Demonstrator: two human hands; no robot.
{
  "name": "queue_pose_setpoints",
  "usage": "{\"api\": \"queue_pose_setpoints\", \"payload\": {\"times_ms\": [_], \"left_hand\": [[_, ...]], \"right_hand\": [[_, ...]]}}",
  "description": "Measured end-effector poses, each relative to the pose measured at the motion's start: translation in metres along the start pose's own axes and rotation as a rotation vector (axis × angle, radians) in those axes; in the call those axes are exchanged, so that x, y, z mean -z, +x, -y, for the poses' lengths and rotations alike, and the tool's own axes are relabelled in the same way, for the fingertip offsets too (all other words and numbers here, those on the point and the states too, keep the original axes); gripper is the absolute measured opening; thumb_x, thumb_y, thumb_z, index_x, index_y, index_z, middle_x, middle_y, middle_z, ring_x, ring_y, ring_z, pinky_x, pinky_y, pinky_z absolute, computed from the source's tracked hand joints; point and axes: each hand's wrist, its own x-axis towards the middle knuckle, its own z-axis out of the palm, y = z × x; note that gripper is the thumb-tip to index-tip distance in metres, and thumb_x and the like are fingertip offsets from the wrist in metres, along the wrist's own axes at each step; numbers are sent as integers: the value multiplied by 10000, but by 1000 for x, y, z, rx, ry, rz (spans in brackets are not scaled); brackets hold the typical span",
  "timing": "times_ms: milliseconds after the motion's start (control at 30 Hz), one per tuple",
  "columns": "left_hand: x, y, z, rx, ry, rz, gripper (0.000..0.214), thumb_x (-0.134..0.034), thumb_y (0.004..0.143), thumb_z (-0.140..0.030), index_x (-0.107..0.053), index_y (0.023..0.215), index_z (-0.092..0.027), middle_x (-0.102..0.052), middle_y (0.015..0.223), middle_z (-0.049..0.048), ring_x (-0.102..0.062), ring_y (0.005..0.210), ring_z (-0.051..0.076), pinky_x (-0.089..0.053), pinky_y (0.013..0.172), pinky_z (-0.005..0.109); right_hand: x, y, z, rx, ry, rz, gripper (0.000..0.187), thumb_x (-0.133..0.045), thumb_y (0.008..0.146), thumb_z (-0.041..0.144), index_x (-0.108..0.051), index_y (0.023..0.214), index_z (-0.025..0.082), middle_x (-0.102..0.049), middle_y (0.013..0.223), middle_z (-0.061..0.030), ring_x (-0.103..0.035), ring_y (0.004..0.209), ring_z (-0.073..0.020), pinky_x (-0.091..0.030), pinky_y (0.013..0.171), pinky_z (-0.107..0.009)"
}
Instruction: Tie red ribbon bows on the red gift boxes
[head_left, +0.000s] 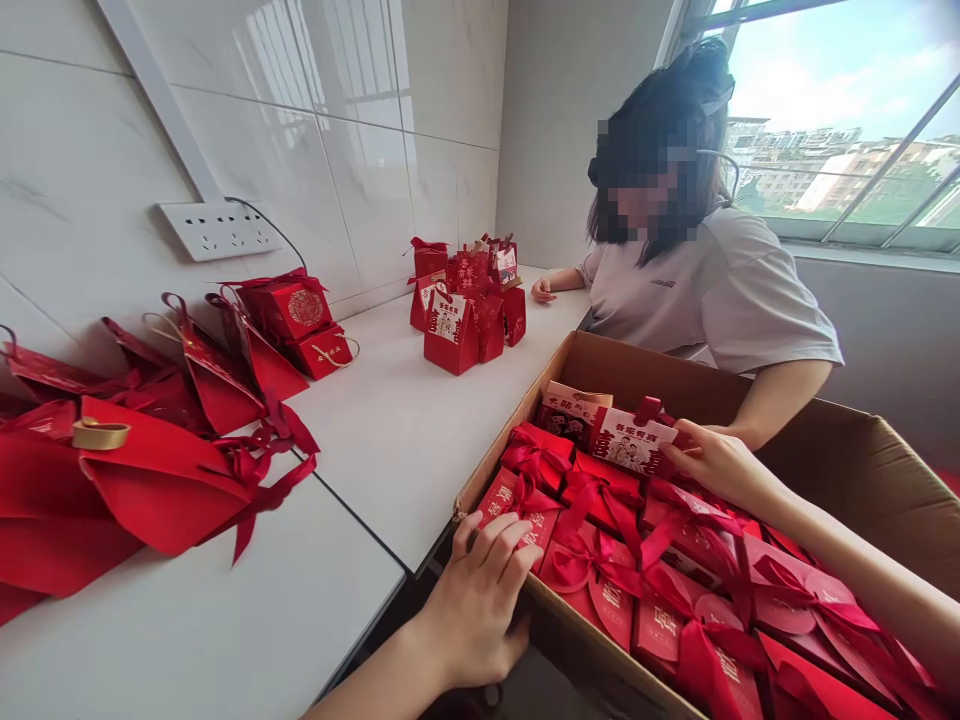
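Observation:
My left hand [487, 590] grips the near left edge of a large cardboard box [652, 688], its fingers curled over the rim and the thumb outside. Inside the far part of that box, my right hand [720, 465] pinches the right side of a red gift box [634, 445] with a white printed front and a ribbon loop on top. A similar gift box with a pink top [574, 408] stands just left of it. Several red gift boxes tied with ribbon bows [589, 560] lie packed below my right hand and forearm.
A co-worker [697, 270] sits across by the window, one arm behind the carton. On the white table [360, 440] stand a cluster of red gift boxes [454, 335] and, at left, several red bags [165, 470] and stacked boxes [292, 310]. A socket strip [217, 230] is on the wall.

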Motion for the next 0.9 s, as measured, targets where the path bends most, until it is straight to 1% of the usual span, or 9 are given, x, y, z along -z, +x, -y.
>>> {"api": "queue_pose_setpoints", "payload": {"times_ms": [100, 167, 233, 333, 433, 500, 567, 700, 900], "left_hand": [[0, 0, 0, 7, -12, -2, 465, -570, 774, -301, -455, 1207, -180, -538, 1289, 89, -400, 1258, 249, -119, 1076, 410], [-1, -1, 1, 4, -17, -12, 455, -568, 783, -317, -459, 1205, -185, -546, 1282, 89, -414, 1247, 252, -137, 1068, 413], [-2, -1, 2, -5, -21, -21, 439, -562, 792, -313, -467, 1202, -187, -554, 1277, 85, -425, 1236, 249, -138, 1063, 409], [-5, -1, 4, -28, -39, -55, 408, -551, 806, -290, -488, 1197, -191, -574, 1256, 72, -435, 1223, 234, -121, 1066, 392], [-10, 0, 8, -48, -65, -125, 377, -569, 816, -315, -520, 1173, -202, -605, 1217, 55, -454, 1194, 213, -115, 1070, 361], [-12, 1, 9, -48, -69, -158, 366, -594, 811, -326, -538, 1153, -208, -621, 1200, 42, -470, 1173, 201, -125, 1067, 344], [-13, 1, 9, -41, -62, -172, 362, -606, 809, -319, -544, 1148, -211, -630, 1193, 34, -484, 1160, 195, -138, 1060, 340], [-10, 2, 8, -22, -67, -154, 333, -586, 825, -295, -545, 1147, -219, -629, 1200, 24, -497, 1152, 192, -157, 1044, 342], [-7, 2, 7, -20, -67, -139, 308, -569, 827, -252, -548, 1132, -222, -628, 1180, 24, -505, 1140, 190, -175, 1035, 346]], "right_hand": [[-3, 0, 3, -21, 52, 5, 132, -509, 682, 383, -472, 680, 256, -640, 503, -11, -656, 554, -280, -458, 573, -329], [0, -1, 5, -48, 103, -24, 136, -539, 690, 376, -479, 677, 254, -638, 498, -5, -658, 566, -280, -462, 592, -335], [8, -3, 7, -79, 170, -97, 164, -551, 719, 401, -498, 714, 246, -679, 588, -24, -678, 656, -285, -486, 652, -352], [21, -7, 14, -98, 298, -244, 269, -467, 792, 495, -509, 849, 236, -719, 887, -65, -689, 827, -268, -528, 733, -377], [28, -15, 29, -106, 738, -266, 321, -559, 754, 536, -518, 903, 255, -705, 972, -24, -702, 793, -226, -575, 700, -372], [28, -22, 42, -140, 1096, -225, 352, -741, 641, 475, -549, 840, 257, -712, 867, 21, -704, 699, -190, -594, 651, -335], [25, -30, 55, -169, 1283, -198, 387, -843, 544, 410, -573, 767, 246, -700, 740, 50, -691, 628, -151, -595, 605, -272], [21, -42, 72, -166, 1349, -147, 389, -892, 459, 307, -591, 694, 233, -642, 578, 74, -645, 512, -104, -570, 516, -190], [23, -46, 80, -195, 1307, -175, 357, -835, 460, 176, -577, 697, 246, -655, 583, 51, -627, 478, -138, -538, 423, -219]]}}
